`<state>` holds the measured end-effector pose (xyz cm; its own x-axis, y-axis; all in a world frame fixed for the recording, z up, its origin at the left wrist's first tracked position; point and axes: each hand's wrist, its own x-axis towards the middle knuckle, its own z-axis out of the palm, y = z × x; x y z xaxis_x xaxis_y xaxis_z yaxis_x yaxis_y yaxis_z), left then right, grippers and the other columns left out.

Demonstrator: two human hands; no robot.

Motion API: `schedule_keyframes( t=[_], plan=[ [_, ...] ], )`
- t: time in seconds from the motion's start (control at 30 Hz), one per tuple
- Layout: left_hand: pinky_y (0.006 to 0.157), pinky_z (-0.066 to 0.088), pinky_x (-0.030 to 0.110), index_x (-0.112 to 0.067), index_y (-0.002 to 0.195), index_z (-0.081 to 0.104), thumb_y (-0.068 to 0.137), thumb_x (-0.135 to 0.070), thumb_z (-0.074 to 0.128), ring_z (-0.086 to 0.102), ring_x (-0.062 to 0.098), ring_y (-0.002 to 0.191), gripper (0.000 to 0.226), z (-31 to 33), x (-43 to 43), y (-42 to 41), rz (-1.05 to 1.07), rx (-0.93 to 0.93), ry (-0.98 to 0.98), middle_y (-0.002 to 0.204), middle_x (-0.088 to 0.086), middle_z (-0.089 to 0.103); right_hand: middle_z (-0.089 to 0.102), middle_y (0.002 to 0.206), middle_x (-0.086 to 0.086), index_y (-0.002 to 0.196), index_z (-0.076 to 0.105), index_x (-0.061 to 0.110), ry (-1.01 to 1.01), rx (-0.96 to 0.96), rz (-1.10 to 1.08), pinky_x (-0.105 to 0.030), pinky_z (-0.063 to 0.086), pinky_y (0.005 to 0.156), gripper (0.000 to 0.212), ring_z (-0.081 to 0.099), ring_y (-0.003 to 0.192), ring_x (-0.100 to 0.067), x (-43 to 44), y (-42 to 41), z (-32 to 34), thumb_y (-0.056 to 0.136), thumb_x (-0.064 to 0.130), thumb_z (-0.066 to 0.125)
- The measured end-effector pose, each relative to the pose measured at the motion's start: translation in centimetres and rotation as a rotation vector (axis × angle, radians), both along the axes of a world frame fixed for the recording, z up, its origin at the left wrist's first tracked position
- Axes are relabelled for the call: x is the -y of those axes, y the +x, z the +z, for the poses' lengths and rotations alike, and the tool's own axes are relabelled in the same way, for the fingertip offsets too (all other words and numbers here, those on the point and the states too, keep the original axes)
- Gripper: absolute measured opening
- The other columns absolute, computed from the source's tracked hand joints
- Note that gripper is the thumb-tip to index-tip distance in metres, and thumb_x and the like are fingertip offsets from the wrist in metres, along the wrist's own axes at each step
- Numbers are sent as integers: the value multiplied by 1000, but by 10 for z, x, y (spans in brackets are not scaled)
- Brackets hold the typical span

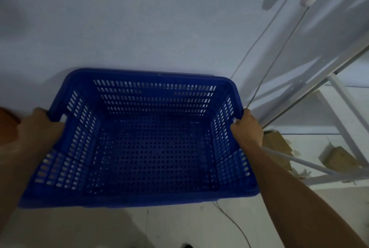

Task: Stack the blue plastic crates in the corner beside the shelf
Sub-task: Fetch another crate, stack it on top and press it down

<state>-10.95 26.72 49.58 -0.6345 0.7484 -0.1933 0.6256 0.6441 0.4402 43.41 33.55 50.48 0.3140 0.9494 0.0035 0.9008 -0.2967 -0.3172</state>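
A blue plastic crate (147,147) with slotted walls and a perforated floor fills the middle of the head view, its far rim close to the pale wall. It is empty. My left hand (38,127) grips the crate's left rim at the handle cut-out. My right hand (248,127) grips the right rim at the opposite handle. Whether another crate sits under this one is hidden by its body.
A white metal shelf frame (339,111) stands at the right, with cardboard pieces (279,143) on its lower level. Thin cables (265,79) run down the wall beside it, and one cable (235,225) trails over the pale floor. An orange-brown object (7,123) shows at the left edge.
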Motion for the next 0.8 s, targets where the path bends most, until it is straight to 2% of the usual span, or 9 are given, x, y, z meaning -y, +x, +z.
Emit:
schedule_keyframes(
  t=[0.2,0.3,0.37,0.47,0.5,0.57,0.6,0.67,0.8],
  plan=[
    [57,61,52,-6,100,58,71,-24,58,64,39,59,34,7,-5,7,-35,-97,63,76,21,66,68,108,-20,125,51,6,34,-100,-10,-39,48,67,39,65,88,-40,-8,10,-5,90,21,55],
    [60,59,49,-7,104,53,74,-25,61,61,39,65,36,9,4,11,-61,-130,72,83,20,63,65,113,-19,126,48,5,-22,-34,5,-40,47,70,38,63,93,-39,-3,5,-3,92,23,51],
    [64,56,50,-4,107,49,79,-19,64,61,42,75,36,6,9,14,-83,-103,47,95,25,61,55,131,-21,134,42,2,-57,118,68,-48,47,88,45,56,113,-40,6,2,-6,95,25,49],
    [86,51,60,7,111,52,77,-20,62,54,51,98,45,11,17,27,-99,-178,107,118,35,52,36,152,-21,145,36,-1,-34,285,126,-50,34,111,58,38,137,-39,36,-10,-2,97,29,48],
    [88,49,60,6,107,56,80,-14,63,54,51,98,34,18,25,39,-123,-185,159,116,36,52,41,149,-21,141,42,-1,-9,248,163,-49,37,108,54,41,134,-39,49,-20,1,97,30,48],
    [69,50,52,-3,83,55,88,-4,57,55,40,76,5,26,43,68,-250,-104,214,89,31,59,58,121,-17,115,59,4,-28,87,272,-45,50,90,37,57,113,-36,79,-46,10,99,35,47],
    [61,46,44,-6,78,52,93,-8,53,52,33,66,16,25,54,86,-334,-42,160,77,27,58,60,102,-11,101,60,9,-116,22,346,-42,53,80,34,61,98,-33,94,-63,13,100,39,45],
    [59,46,38,-8,78,58,102,-27,49,54,28,60,32,18,80,128,-489,78,-25,71,15,61,58,84,-5,93,60,13,-355,-40,506,-43,53,72,44,59,78,-28,125,-100,15,102,49,37],
    [49,37,29,-18,58,44,104,-47,41,42,20,48,54,9,122,200,-595,-58,-190,55,1,43,61,87,-11,90,64,9,-475,8,586,-41,49,74,61,57,76,-30,167,-156,5,104,53,23]
  ],
)
